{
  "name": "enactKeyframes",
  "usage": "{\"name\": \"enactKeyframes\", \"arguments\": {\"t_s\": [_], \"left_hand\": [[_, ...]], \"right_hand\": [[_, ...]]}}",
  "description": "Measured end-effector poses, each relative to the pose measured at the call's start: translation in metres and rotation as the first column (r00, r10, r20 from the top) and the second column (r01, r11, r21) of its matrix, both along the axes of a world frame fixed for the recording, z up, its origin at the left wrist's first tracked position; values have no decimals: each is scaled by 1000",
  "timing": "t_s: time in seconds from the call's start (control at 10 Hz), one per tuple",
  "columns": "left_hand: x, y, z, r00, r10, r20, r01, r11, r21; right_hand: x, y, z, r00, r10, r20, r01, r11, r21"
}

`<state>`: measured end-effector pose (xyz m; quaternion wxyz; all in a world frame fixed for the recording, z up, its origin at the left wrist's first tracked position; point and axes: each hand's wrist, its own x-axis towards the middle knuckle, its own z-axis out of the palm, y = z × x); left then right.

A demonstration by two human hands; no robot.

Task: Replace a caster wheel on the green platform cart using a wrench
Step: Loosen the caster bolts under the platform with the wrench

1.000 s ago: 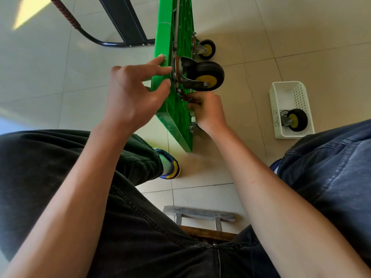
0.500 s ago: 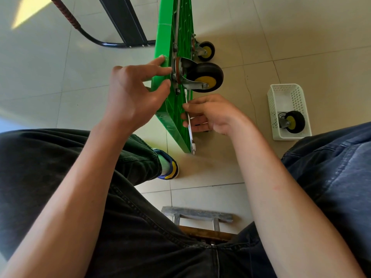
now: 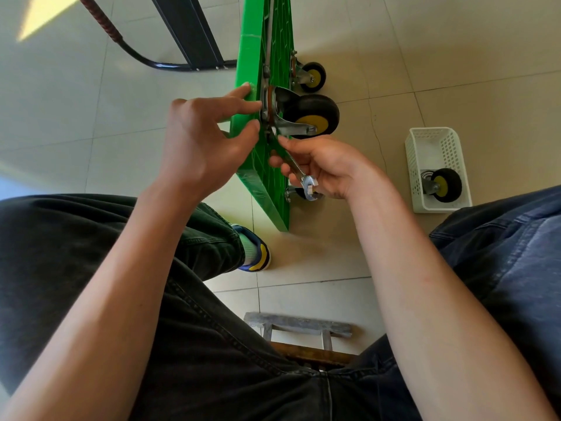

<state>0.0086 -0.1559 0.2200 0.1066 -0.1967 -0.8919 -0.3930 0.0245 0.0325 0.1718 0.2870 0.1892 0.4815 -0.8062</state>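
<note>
The green platform cart [image 3: 262,31] stands on its long edge on the tiled floor, its ribbed underside facing right. A black caster wheel with a yellow hub [image 3: 312,117] sits in a metal bracket against that underside. My left hand [image 3: 206,138] reaches to the cart's left edge, fingertips and thumb at the bracket plate. My right hand [image 3: 321,168] grips a silver wrench [image 3: 299,170], whose upper end sits at the bracket's lower bolt and whose lower jaw sticks out below my fingers. Two more casters [image 3: 314,76] show on the cart, the near one mostly hidden.
A white perforated basket [image 3: 437,138] on the floor at the right holds a loose caster wheel [image 3: 444,185]. A black metal frame leg [image 3: 188,28] and a hose lie at the back left. My legs and a small stool [image 3: 299,325] fill the foreground.
My right hand dropped from the bolt under the wheel, then came back up with the wrench gripped, its handle now slanting to the lower right. My left hand stayed at the cart's edge.
</note>
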Motion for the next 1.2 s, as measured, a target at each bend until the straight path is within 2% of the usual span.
{"name": "enactKeyframes", "arguments": {"t_s": [0.5, 1.0, 1.2], "left_hand": [[0, -1, 0, 1000, -7, 4, 7, 1000, -1], [1, 1, 1, 1000, 1, -5, -1, 1000, 1], [1, 1, 1, 1000, -4, -9, 4, 1000, 1]], "right_hand": [[-2, -8, -2, 997, -81, 12, 79, 993, 87], [-11, -13, 0, 997, -75, 3, 73, 983, 167], [-7, -16, -9, 998, -31, -47, 43, 953, 300]]}}
